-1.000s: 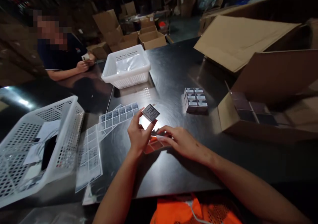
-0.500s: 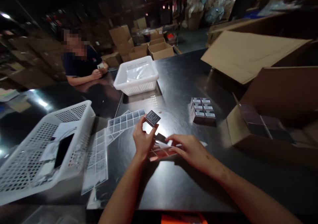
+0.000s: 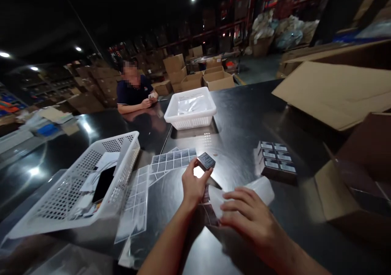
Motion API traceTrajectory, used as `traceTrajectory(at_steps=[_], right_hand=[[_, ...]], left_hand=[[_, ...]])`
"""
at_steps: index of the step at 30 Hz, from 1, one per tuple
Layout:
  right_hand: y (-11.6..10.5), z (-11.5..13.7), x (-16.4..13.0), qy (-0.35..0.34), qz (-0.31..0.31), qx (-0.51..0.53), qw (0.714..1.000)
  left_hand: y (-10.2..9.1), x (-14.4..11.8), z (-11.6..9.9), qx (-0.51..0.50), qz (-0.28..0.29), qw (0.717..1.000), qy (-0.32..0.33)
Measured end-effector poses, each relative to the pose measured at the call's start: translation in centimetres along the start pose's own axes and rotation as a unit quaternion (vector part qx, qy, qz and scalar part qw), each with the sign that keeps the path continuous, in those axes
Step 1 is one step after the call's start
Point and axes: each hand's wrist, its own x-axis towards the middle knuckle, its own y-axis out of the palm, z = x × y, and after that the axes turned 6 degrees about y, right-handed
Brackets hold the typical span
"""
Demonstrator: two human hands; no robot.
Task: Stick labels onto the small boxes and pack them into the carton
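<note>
Black glossy counter [image 3: 244,116] carries everything. Left hand [image 3: 193,183] raised just above it, thumb and fingers pinched on small dark box [image 3: 206,160], box tilted, label side up. Right hand [image 3: 249,218] lies low, fingers spread and loosely curled on white sheet [image 3: 259,187] near counter edge; grip not clear. Label sheets [image 3: 171,160] just left of box. White basket [image 3: 79,185] further left, second white basket [image 3: 191,112] beyond. Stack of dark boxes [image 3: 276,159] to right, beside cardboard carton [image 3: 354,185].
</note>
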Motion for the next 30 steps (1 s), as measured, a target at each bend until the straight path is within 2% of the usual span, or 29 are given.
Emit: traceTrajectory(at_steps=[3,6,8,11,14,16,18,20,21,23,25,27,30], right_hand=[[-2.2,1.1,0.7,0.072,0.016,0.16,0.984],[-4.2,0.8,0.9,0.198,-0.069,0.276,0.938],[-4.9,-0.1,0.8,0.287,-0.138,0.308,0.897],[-5.2,-2.1,0.6,0.397,-0.201,0.325,0.834],[-4.7,-4.2,0.5,0.468,-0.223,0.351,0.779],[-4.2,-5.2,0.4,0.488,-0.23,0.358,0.762],[-3.7,-5.8,0.3,0.467,-0.254,0.342,0.775],[-3.4,-6.0,0.3,0.417,-0.267,0.311,0.812],[-3.2,-6.0,0.2,0.389,-0.253,0.296,0.835],[-3.1,-5.7,0.1,0.34,-0.177,0.276,0.881],[-3.0,-5.4,0.0,0.307,-0.088,0.262,0.911],[-2.9,-5.1,-0.1,0.29,-0.034,0.26,0.92],[-2.3,-4.9,-0.2,0.3,-0.031,0.283,0.911]], left_hand=[[-0.1,0.0,0.1,0.016,-0.014,1.0,0.006],[0.0,0.0,0.1,0.011,-0.004,1.0,0.009],[0.1,-0.2,0.0,-0.02,0.03,0.999,0.014],[0.4,-0.9,-0.3,-0.069,0.088,0.993,0.024],[0.7,-1.9,-0.8,-0.093,0.141,0.985,0.041],[0.8,-2.7,-1.0,-0.105,0.165,0.979,0.061],[0.8,-3.2,-1.2,-0.119,0.18,0.973,0.085],[0.8,-3.5,-1.4,-0.129,0.193,0.968,0.096],[0.8,-3.6,-1.5,-0.135,0.201,0.966,0.09],[0.7,-3.6,-1.8,-0.149,0.22,0.963,0.055],[0.5,-3.4,-1.9,-0.172,0.248,0.953,0.01],[0.3,-3.2,-2.1,-0.194,0.267,0.944,-0.018],[0.0,-2.9,-2.1,-0.207,0.268,0.941,-0.032]])
